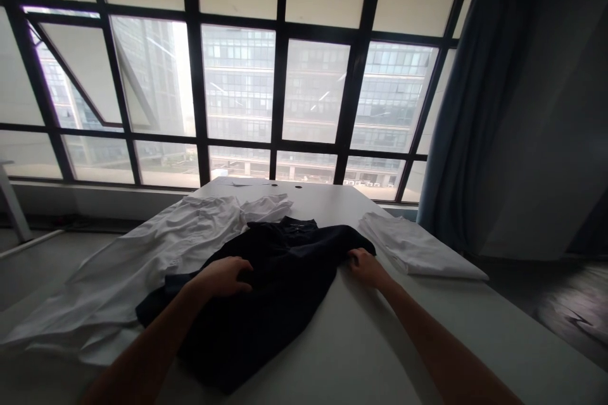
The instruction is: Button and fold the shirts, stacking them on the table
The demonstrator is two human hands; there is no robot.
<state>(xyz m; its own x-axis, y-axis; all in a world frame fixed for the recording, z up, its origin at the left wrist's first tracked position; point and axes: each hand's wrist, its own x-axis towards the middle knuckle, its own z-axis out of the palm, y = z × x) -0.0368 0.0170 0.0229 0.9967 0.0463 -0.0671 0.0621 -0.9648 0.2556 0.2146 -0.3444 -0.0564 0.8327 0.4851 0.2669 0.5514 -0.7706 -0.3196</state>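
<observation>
One dark navy cloth shirt lies at lower centre. Your left hand spreads loosely over it; your right hand pinches its sleeve.

Daylight enters through the tall gridded window, so the scene is strongly backlit: the panes are pale and hazy, washing out the building outside, with slanting white streaks of glare on the glass. The room itself is dim. The worktop is brightest toward the window and greys nearer the camera, with a soft shadow beside the right forearm. The dark shirt sinks almost to black, its folds largely lost. The curtain fades into gloom. Wide-angle distortion tilts the outer window bars, and a pale patch at lower right is smeared.
</observation>
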